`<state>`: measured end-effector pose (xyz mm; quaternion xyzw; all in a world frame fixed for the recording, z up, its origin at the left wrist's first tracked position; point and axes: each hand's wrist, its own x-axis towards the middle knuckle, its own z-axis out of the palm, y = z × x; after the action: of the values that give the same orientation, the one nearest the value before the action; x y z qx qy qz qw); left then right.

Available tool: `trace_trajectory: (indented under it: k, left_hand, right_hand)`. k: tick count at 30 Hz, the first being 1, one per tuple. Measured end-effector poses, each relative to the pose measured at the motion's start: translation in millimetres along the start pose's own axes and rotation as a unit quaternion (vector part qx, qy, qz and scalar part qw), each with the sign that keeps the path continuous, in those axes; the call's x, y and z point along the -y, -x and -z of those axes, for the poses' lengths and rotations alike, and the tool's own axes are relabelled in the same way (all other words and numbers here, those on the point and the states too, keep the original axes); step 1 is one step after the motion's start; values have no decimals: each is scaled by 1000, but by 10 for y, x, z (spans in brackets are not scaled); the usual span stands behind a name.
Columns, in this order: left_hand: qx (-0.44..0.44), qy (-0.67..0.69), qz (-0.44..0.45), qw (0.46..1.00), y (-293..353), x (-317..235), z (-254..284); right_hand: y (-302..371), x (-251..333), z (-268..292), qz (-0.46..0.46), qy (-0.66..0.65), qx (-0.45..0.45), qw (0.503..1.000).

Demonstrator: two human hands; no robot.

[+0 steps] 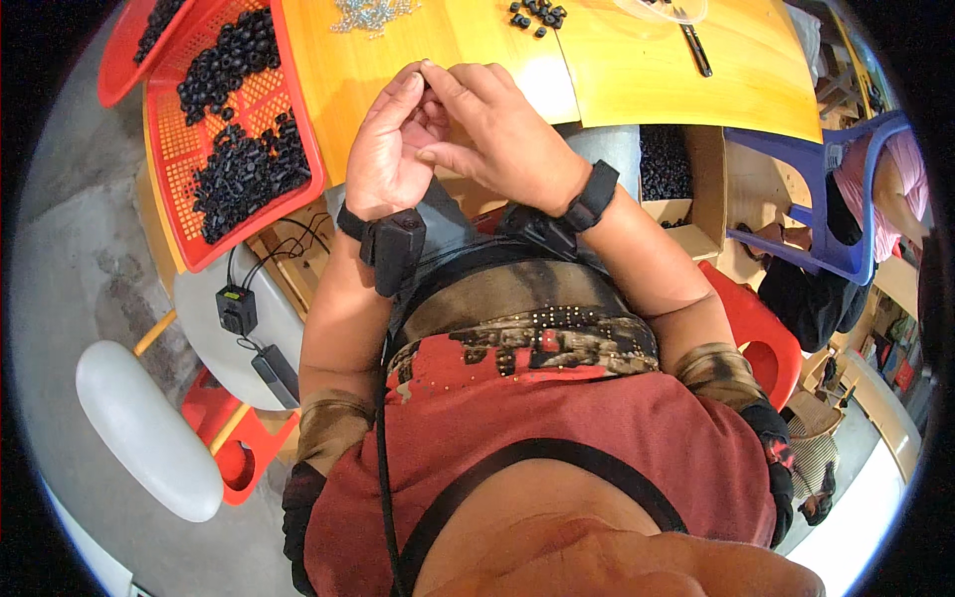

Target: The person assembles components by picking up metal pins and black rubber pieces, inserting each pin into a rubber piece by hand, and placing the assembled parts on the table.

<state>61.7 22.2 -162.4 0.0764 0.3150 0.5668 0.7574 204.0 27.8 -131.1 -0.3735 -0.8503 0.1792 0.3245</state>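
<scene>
My left hand (390,149) is raised at the near edge of the yellow table (468,45), palm turned up and fingers curled inward. Against it, from the right, comes my right hand (512,129), its index fingertip meeting the tip of the left thumb. The right thumb reaches across to the left palm. Whatever is pinched between the fingertips is too small or hidden to name. Beyond the hands lie a pile of small shiny metal pieces (370,14) and several black round caps (538,16).
On the left, a red plastic basket (310,149) holds round black knobs (231,62) and smaller black pieces (254,164). A black pen-like tool (696,50) lies near a clear dish (665,10). Below the table, a cardboard box (708,179) contains black parts. A blue stool (816,199) stands right.
</scene>
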Motion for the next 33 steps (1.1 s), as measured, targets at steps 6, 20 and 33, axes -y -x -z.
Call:
trace_trajectory:
  k: [6,20,33]
  left_hand:
    - [48,153,41,986,-7,-62,36]
    - [26,181,43,982,80,-98,71]
    - [48,129,29,990,111,-45,-48]
  right_hand:
    - [111,-533,298,-181,-64,-106,976]
    - [38,-912,166,-252,121,-149,948]
    - [-35,-277,120,-204,-263,-96,938]
